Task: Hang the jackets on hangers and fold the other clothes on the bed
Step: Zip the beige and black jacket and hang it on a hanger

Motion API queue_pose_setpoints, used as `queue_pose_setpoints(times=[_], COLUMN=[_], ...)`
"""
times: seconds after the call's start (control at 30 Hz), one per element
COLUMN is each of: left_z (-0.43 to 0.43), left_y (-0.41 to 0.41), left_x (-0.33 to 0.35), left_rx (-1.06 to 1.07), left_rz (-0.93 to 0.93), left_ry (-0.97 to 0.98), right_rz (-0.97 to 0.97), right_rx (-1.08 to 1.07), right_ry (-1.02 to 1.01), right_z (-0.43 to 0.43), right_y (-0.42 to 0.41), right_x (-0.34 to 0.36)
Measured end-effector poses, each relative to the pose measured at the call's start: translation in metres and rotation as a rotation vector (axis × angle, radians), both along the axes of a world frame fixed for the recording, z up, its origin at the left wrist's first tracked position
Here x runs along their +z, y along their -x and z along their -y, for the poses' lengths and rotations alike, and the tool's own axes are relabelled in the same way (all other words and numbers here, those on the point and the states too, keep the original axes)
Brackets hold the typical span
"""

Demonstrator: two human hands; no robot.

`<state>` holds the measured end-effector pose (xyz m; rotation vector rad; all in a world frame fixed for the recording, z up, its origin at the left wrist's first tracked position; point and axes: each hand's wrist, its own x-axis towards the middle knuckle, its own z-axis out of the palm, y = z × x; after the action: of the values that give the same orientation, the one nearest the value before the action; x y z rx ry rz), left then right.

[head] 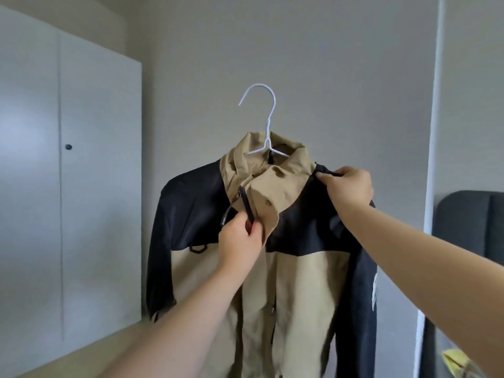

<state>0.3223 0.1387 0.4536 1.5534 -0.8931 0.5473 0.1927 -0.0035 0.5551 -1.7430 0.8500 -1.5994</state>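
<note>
A tan and black jacket [308,282] is held up in front of a grey wall [327,64]. It is draped over a white wire hanger [268,115], whose arms are tucked inside the collar and whose hook rises above it. The black shoulder on the right side of the view is gripped by the right hand [346,186], with the fingers curled round a fold of the cloth. The left hand [240,241] is closed on the front edge of the jacket just below the collar, where the dark zipper [246,203] is pinched between thumb and fingers. The tan lower panels hang straight down, and the black sleeves hang at either side. A white mark is seen on the sleeve beneath the right forearm. To the left, white wardrobe doors [95,186] with a small dark knob [68,146] are seen. At the far right a dark grey padded panel [469,222] is partly in view. Something yellow [458,362] is blurred in the bottom corner, and what it is cannot be told.
</note>
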Motion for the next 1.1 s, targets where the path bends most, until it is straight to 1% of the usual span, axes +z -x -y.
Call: queue_pose_setpoints(times=[0.07,0.1,0.13,0.17,0.27,0.33,0.37,0.43,0.5,0.53,0.57,0.6,0.63,0.67,0.7,0.77,0.87,0.9,1.0,1.07,1.1], left_z=[0.000,-0.002,-0.005,-0.008,-0.019,-0.021,-0.020,-0.021,-0.026,-0.029,-0.031,-0.032,-0.032,-0.030,-0.029,-0.028,-0.026,-0.025,-0.020,-0.017,-0.016], left_y=[-0.005,-0.007,-0.010,-0.011,-0.013,-0.018,-0.024,-0.039,-0.057,-0.065,-0.070,-0.072,-0.073,-0.074,-0.073,-0.071,-0.073,-0.073,-0.070,-0.067,-0.065], left_x=[-0.014,-0.022,-0.030,-0.037,-0.046,-0.039,-0.034,-0.022,-0.011,-0.007,-0.005,-0.003,-0.002,-0.002,-0.003,-0.010,-0.026,-0.030,-0.035,-0.034,-0.033], left_rx=[-0.182,-0.246,-0.283,-0.286,-0.151,-0.049,0.026,0.176,0.298,0.295,0.219,0.096,-0.015,-0.081,-0.101,-0.077,-0.036,-0.041,-0.053,-0.066,-0.072], left_rz=[-0.206,-0.286,-0.338,-0.347,-0.211,-0.132,-0.084,0.015,0.112,0.138,0.111,0.040,-0.034,-0.101,-0.167,-0.290,-0.411,-0.441,-0.495,-0.515,-0.516], left_ry=[-0.056,-0.081,-0.068,-0.014,0.182,0.200,0.157,-0.012,-0.259,-0.395,-0.488,-0.537,-0.543,-0.523,-0.493,-0.423,-0.360,-0.344,-0.304,-0.265,-0.246], right_rz=[-0.098,-0.137,-0.167,-0.191,-0.218,-0.238,-0.249,-0.257,-0.248,-0.243,-0.240,-0.241,-0.253,-0.276,-0.309,-0.353,-0.467,-0.528,-0.711,-0.783,-0.795], right_rx=[0.066,0.090,0.098,0.097,0.070,0.050,0.043,0.062,0.116,0.133,0.140,0.142,0.140,0.139,0.135,0.117,0.109,0.154,0.413,0.513,0.519], right_ry=[-0.092,-0.128,-0.150,-0.156,-0.146,-0.130,-0.116,-0.092,-0.074,-0.066,-0.057,-0.041,-0.014,0.024,0.071,0.158,0.213,0.193,0.029,0.017,0.032], right_z=[0.004,0.004,0.004,0.003,0.001,0.002,0.003,0.008,0.012,0.014,0.017,0.020,0.023,0.025,0.026,0.027,0.016,0.008,-0.018,-0.029,-0.030], right_y=[-0.001,-0.003,-0.004,-0.006,-0.010,-0.010,-0.010,-0.007,-0.003,0.000,0.003,0.006,0.008,0.009,0.010,0.011,0.012,0.012,0.010,0.004,0.000], right_x=[-0.010,-0.018,-0.025,-0.032,-0.047,-0.051,-0.053,-0.057,-0.061,-0.063,-0.065,-0.069,-0.072,-0.076,-0.078,-0.081,-0.087,-0.091,-0.106,-0.119,-0.127])
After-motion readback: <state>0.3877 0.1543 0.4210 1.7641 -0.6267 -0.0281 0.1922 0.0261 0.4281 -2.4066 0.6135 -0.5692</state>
